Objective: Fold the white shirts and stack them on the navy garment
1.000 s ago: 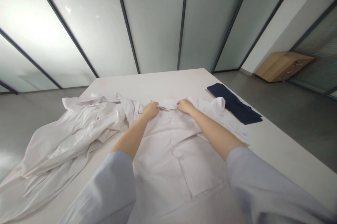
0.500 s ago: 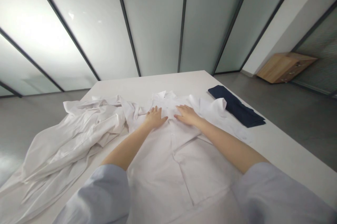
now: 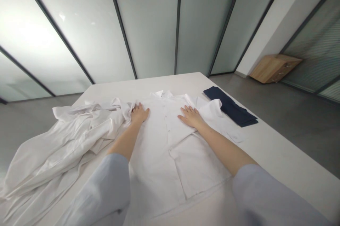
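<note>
Through the head camera I look past a frosted glass wall (image 3: 148,24) with dark uprights, over the pale table (image 3: 278,158) that runs across the lower view. At the table's left lies a rumpled heap of white cloth (image 3: 66,144), and in the middle lies the white shirt (image 3: 154,162), front up, hem toward me. Its left edge meets the heap near the far end, where I cannot tell quite which cloth is which. A folded navy cloth (image 3: 228,107) rests at the right edge of the table, just beyond the shirt's sleeve (image 3: 230,129).

Both hands are palm down on the shirt's upper part, pinching nothing: the left hand (image 3: 139,113) has its fingers fanned beside the heap, the right hand (image 3: 190,116) is spread on the other side of the button line. I take this as smoothing. I would press lightly and evenly outward, keep the left fingertips off the heap so it is not dragged along, and work the diagonal crease below the right hand toward the side. The collar (image 3: 166,94) should stay centred at the far end, and the small buttons (image 3: 170,149) give me a line to keep straight
</note>
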Available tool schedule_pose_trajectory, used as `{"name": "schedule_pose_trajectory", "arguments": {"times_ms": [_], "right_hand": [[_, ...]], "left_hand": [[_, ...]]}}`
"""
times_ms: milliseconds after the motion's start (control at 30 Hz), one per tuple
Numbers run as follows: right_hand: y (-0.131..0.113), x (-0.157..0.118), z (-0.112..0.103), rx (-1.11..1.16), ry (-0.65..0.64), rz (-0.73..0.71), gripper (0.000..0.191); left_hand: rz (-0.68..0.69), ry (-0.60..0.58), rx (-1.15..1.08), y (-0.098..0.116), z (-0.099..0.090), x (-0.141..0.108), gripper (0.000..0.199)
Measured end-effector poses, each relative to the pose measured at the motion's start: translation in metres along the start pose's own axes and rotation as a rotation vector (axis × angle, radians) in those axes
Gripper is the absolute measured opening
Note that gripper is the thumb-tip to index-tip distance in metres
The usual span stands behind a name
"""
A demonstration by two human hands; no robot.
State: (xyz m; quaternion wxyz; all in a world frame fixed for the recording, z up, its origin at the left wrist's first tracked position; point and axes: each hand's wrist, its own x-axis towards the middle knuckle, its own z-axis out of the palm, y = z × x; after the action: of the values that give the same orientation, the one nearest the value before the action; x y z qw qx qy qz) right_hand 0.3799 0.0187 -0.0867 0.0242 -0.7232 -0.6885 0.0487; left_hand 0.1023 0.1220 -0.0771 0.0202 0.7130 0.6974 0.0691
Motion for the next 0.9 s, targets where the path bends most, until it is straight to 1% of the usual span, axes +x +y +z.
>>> {"name": "schedule_pose_trajectory", "arguments": {"times_ms": [67,133,167,233,300,367,433,467,567,633,667,800,900], "right_hand": [[0.000,0.001,0.001,0.006,0.011,-0.014,0.067],[-0.001,0.002,0.002,0.009,0.023,-0.015,0.067],[-0.001,0.002,0.003,0.009,0.031,-0.013,0.067],[0.000,0.002,0.004,0.008,0.045,-0.005,0.066],[-0.001,0.002,0.004,0.008,0.050,-0.005,0.066],[-0.001,0.002,0.004,0.007,0.054,-0.007,0.065],[-0.002,0.001,0.003,0.003,0.080,-0.012,0.061],[-0.002,0.000,0.003,0.001,0.108,-0.018,0.058],[0.000,-0.002,0.001,0.002,0.231,-0.042,0.046],[0.005,-0.003,0.000,0.004,0.277,-0.040,0.041],[0.009,-0.004,-0.001,0.003,0.274,-0.032,0.039],[0.034,-0.003,-0.003,-0.007,0.194,-0.014,0.043],[0.049,-0.002,-0.005,-0.025,0.169,0.026,0.048]], "left_hand": [[-0.088,0.057,-0.010,-0.008,-0.002,0.007,0.081],[-0.114,0.091,0.013,-0.008,-0.003,0.007,0.079],[-0.081,0.106,0.034,-0.005,-0.003,0.005,0.077],[0.065,0.114,0.082,0.006,-0.003,-0.007,0.073],[0.229,0.055,0.108,0.018,-0.003,-0.025,0.069],[0.313,-0.049,0.099,0.029,-0.002,-0.047,0.070],[0.313,-0.139,0.074,0.034,0.000,-0.068,0.075],[0.304,-0.166,0.061,0.034,0.001,-0.077,0.077],[0.312,-0.178,0.045,0.028,0.004,-0.090,0.079],[0.330,-0.166,0.048,0.023,0.005,-0.090,0.079],[0.332,-0.167,0.050,0.021,0.006,-0.087,0.079],[0.328,-0.181,0.052,0.016,0.004,-0.072,0.079],[0.348,-0.173,0.061,0.014,0.002,-0.063,0.075]]}}
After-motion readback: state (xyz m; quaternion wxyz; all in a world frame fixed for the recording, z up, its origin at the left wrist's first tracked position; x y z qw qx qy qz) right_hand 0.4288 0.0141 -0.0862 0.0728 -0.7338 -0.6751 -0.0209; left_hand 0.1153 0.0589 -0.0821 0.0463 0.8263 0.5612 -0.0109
